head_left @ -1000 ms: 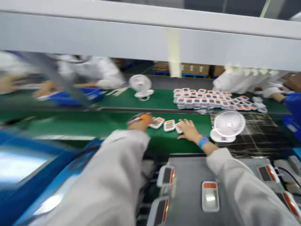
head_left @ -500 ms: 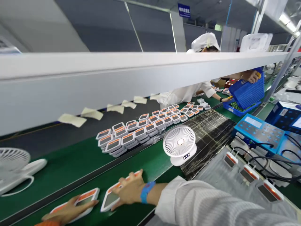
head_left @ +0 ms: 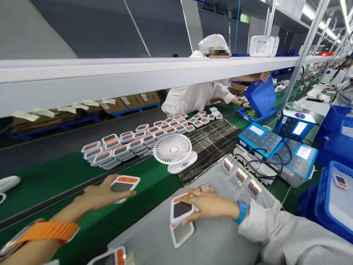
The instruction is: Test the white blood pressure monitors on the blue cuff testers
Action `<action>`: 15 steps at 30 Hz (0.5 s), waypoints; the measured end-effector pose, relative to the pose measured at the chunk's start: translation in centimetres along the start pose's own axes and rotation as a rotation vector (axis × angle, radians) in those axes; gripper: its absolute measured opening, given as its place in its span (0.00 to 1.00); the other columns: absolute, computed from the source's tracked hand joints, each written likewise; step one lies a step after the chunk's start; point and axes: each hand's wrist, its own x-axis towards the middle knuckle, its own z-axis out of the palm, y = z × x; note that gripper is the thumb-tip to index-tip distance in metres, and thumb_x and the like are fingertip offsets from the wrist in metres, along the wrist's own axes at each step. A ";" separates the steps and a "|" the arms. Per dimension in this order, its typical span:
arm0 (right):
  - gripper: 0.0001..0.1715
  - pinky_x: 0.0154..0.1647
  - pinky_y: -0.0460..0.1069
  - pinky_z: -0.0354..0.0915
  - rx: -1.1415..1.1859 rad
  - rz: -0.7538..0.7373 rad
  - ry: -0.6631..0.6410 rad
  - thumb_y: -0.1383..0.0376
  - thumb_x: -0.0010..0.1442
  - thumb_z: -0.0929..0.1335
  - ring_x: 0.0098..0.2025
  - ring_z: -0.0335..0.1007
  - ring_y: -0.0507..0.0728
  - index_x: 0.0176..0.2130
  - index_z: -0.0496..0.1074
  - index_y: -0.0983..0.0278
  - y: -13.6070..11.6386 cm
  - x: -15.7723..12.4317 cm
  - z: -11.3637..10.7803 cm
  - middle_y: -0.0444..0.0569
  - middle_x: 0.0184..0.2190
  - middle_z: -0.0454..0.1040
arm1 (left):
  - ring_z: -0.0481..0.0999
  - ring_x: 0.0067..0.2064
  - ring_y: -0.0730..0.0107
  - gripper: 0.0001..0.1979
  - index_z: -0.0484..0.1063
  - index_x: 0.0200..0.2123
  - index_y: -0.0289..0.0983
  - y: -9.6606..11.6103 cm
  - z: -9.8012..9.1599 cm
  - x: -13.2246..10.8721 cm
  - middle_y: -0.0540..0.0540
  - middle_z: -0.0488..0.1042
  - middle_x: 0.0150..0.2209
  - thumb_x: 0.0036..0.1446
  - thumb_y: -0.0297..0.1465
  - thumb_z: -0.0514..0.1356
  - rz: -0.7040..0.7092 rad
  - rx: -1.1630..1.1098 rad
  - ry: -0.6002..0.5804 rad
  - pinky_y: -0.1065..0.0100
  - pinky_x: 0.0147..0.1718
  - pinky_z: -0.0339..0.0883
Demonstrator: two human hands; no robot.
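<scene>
Curling around an orange-topped device point(head_left: 124, 184), the left hand point(head_left: 103, 193) stretches over the green belt point(head_left: 154, 193). The right hand point(head_left: 211, 204) grips a second device point(head_left: 180, 209).

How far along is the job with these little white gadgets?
Done, it seems: three gadgets lined up on the gray mat. In hand: the left hand holds one gadget, and the right hand rests on two more gadgets. Left: a large stack on the green belt.
</scene>
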 end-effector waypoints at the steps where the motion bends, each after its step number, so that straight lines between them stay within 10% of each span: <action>1: 0.42 0.57 0.68 0.64 -0.032 0.006 0.010 0.38 0.62 0.66 0.60 0.62 0.70 0.70 0.55 0.42 0.5 -1.9 -0.1 0.49 0.67 0.63 | 0.74 0.51 0.41 0.33 0.66 0.51 0.43 1.0 0.7 -1.0 0.41 0.77 0.37 0.46 0.55 0.58 -0.022 0.032 -0.068 0.56 0.44 0.67; 9: 0.39 0.56 0.71 0.62 -0.438 0.148 -0.073 0.47 0.62 0.71 0.63 0.58 0.76 0.68 0.63 0.50 6.3 -12.8 2.6 0.58 0.70 0.59 | 0.70 0.57 0.47 0.41 0.65 0.58 0.40 9.4 3.9 -19.0 0.40 0.72 0.51 0.41 0.51 0.67 0.149 -0.220 -0.321 0.53 0.57 0.65; 15: 0.35 0.54 0.73 0.61 -0.621 -0.038 0.027 0.51 0.65 0.69 0.62 0.59 0.77 0.68 0.63 0.51 8.3 -10.5 4.0 0.58 0.69 0.61 | 0.70 0.59 0.44 0.44 0.61 0.61 0.40 10.4 7.2 -26.2 0.35 0.64 0.58 0.43 0.48 0.70 -0.259 -0.349 -0.176 0.47 0.58 0.66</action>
